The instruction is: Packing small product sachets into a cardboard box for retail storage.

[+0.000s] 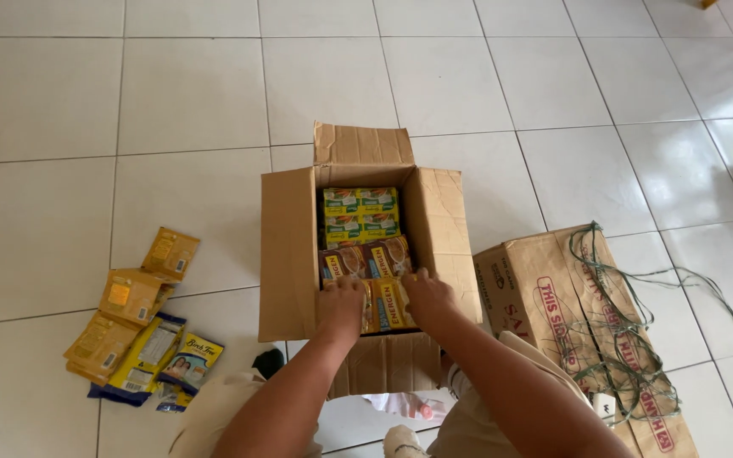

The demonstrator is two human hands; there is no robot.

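Bare forearms fill the bottom edge as we look down: our left hand (341,298) and right hand (428,294) rest inside an open cardboard box (288,254) on the white tile floor (485,76). Both press on yellow sachet packs (388,305) at the near end of the box; L fingers curl over the packs' left edge, R fingers lie bent on top, w/ neither hand clearly closed around one. Just beyond sit brown sachet packs (365,259), then green-and-yellow cartons (360,212) at the far end. Box flaps stand open on all sides. At left, well apart, loose yellow pouches (133,297) & a blue-and-yellow packet (190,360) lie on the tiles. At right, a 2nd cardboard box (545,297), shut, w/ green twine (629,339) draped over it & trailing across the floor.
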